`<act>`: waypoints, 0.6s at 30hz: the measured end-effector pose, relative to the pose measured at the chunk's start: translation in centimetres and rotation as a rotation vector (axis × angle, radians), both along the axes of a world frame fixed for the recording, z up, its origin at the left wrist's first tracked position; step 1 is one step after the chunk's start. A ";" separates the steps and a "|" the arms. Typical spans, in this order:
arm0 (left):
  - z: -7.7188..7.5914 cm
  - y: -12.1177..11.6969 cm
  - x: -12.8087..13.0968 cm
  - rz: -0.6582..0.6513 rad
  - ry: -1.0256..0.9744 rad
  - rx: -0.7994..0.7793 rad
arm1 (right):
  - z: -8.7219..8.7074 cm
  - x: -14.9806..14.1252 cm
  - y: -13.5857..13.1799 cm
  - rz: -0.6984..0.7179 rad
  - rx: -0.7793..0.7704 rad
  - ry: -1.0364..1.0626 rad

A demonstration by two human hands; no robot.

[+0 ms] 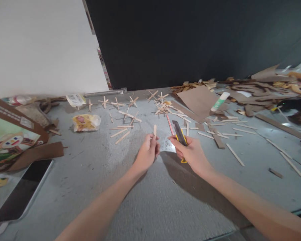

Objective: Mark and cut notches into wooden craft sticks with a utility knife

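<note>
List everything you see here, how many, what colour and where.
Wall: one, white, back left
Panel: one, black, behind
Work surface: one, grey, underneath
Printed box: one, brown and green, far left
Phone: one, black screen, front left
Food packet: one, yellowish, left
Crossed sticks: several, pale, rear
Loose sticks: many, pale, mostly right
Cardboard: many pieces, brown, mostly rear right
Tube: one, white and green, right
Strip: one, pinkish, beside knife
Utility knife: one, yellow and black, right hand
Held stick: one, pale, left hand
Left hand, right hand: centre
</note>
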State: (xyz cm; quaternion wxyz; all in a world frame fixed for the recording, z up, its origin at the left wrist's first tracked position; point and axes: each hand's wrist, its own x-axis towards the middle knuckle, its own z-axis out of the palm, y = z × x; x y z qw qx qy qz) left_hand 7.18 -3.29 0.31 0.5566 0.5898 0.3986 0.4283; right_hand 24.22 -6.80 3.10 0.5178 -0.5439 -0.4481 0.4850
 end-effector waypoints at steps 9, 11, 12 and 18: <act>0.3 -0.9 0.2 -0.122 0.214 0.143 | -0.8 0.0 -0.2 -0.032 0.269 -0.412; 0.3 -1.0 0.2 -0.142 0.215 0.128 | -1.2 -0.2 -0.2 0.006 0.291 -0.420; 0.3 -1.0 0.2 -0.147 0.208 0.117 | -1.4 -0.2 -0.2 0.027 0.295 -0.418; 0.7 -1.3 0.2 -0.155 0.247 0.106 | -1.6 -0.4 -0.1 0.031 0.318 -0.398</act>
